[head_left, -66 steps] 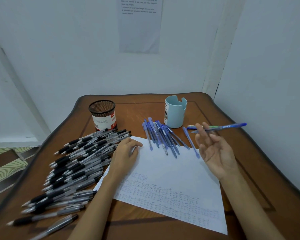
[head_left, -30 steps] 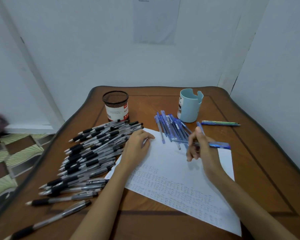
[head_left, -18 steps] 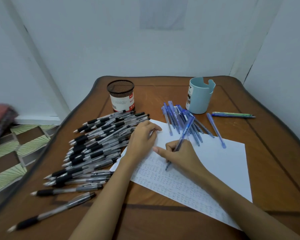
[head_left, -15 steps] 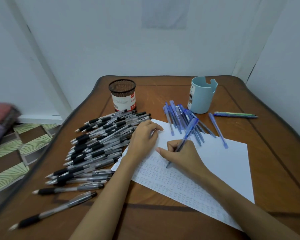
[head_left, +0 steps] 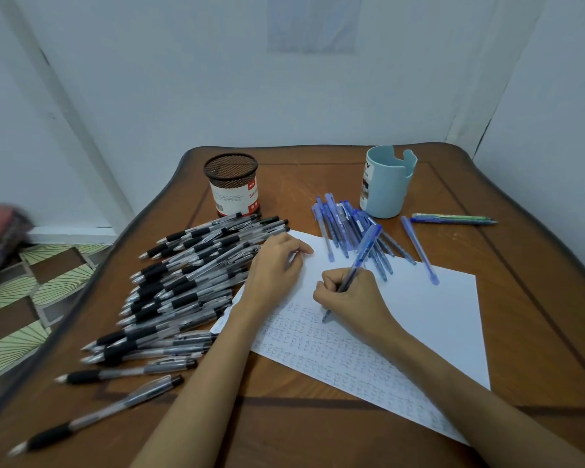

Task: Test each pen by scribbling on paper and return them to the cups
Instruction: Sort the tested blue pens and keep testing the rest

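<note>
— From the head view, what are your hands doing?

— My right hand (head_left: 348, 295) is closed round a blue pen (head_left: 363, 253) in a writing grip. The tip is down on the paper (head_left: 436, 309), at the top of the rows of scribbles. The barrel leans away from me, toward the light blue cup (head_left: 385, 187).

— And the other?

— My left hand (head_left: 277, 265) rests on the sheet's far left corner, fingers loosely curled and gripping nothing. I judge it's there to stop the paper sliding while I scribble.

— Why two heaps?

— Sorting, I'd say. The black pens (head_left: 190, 275) lie heaped left of the paper, in front of the mesh cup (head_left: 232, 184). The blue pens (head_left: 341, 224) fan out just before the light blue cup, some ends lying on the sheet. No pen sticks out of either cup.

— Arm pose?

— Both forearms reach in from the near edge of the table (head_left: 537, 315), angled toward each other. My right wrist lies low over the paper.
</note>
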`<state>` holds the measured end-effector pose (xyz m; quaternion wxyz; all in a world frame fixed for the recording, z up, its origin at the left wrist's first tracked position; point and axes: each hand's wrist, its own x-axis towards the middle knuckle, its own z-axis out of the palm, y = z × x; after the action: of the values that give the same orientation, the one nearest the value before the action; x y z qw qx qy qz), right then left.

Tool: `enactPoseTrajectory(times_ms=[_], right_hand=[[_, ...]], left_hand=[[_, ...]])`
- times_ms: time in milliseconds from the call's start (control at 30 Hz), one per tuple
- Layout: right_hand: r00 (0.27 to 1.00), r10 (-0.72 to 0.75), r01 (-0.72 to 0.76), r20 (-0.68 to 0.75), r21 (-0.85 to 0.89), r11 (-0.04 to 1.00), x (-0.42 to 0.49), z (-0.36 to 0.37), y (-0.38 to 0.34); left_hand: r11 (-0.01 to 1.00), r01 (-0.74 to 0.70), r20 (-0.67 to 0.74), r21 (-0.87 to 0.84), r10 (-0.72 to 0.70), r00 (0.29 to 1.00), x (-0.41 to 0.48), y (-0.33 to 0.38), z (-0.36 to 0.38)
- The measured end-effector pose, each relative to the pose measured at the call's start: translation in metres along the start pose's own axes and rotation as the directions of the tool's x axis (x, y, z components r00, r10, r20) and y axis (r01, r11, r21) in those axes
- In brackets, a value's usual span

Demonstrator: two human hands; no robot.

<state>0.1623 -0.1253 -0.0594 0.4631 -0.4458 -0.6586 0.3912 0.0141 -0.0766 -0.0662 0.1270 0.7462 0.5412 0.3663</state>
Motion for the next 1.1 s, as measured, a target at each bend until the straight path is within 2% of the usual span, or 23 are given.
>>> enactPoseTrajectory(times_ms=[167, 667, 1100], right_hand=[[0.998, -0.021, 0.018, -0.067, -0.031, 0.999, 0.0009, -0.0002, 0.0051], [0.997, -0.019, 0.015, -0.068, -0.059, 0.998, 0.0020, -0.0010, 0.0036], [0.984, -0.043, 0.018, -0.173, -0.143, 0.989, 0.0013, 0.0003, 0.0054]], left_hand=[[1.000, -0.007, 0.004, -0.001, 0.007, 1.000, -0.0004, -0.0001, 0.0000], [1.000, 0.005, 0.024, 0.004, -0.005, 1.000, -0.0010, 0.0033, -0.0017], [1.000, 0.016, 0.023, 0.006, -0.017, 1.000, -0.0009, 0.0032, -0.0021]])
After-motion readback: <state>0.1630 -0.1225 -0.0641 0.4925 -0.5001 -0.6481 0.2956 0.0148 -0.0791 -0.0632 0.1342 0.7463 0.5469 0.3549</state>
